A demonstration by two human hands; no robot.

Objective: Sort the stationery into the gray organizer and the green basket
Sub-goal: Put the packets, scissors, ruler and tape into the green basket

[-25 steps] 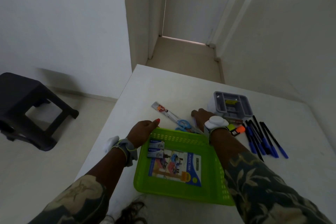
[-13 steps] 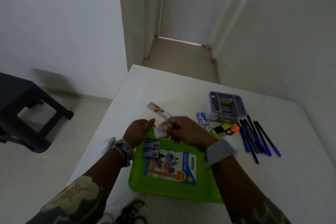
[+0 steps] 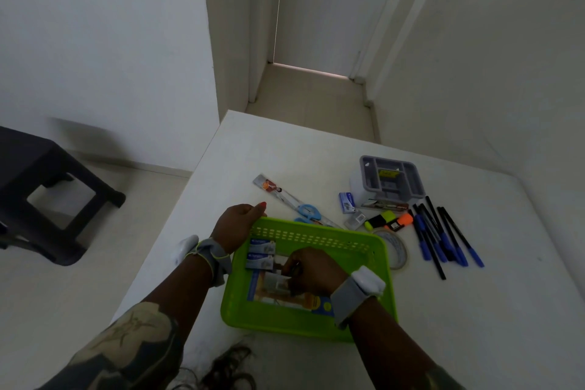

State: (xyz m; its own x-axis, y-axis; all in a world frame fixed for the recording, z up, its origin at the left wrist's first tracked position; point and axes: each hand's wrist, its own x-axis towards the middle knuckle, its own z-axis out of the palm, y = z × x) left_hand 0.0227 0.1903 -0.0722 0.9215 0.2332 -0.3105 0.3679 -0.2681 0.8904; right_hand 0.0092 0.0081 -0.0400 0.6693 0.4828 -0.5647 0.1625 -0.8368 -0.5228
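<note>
White walls and a doorway stand behind the white tabletop [image 3: 285,152]. On its near edge sits the green basket [image 3: 384,282], two small boxes [image 3: 261,253] lying inside. The left hand [image 3: 235,225] grips the basket's far left corner. The right hand [image 3: 311,269], fingers curled, holds a small clear item [image 3: 277,283] low inside the basket. Farther right stands the gray organizer [image 3: 391,179], with pens [image 3: 443,236], highlighters [image 3: 389,221], tape [image 3: 395,247], scissors [image 3: 307,212] and a ruler [image 3: 278,191] nearby.

A bare room in a home: plain white walls [image 3: 95,41], a narrow hallway [image 3: 313,89] with tiled floor, a dark plastic stool [image 3: 47,187], a white tabletop [image 3: 285,152].
</note>
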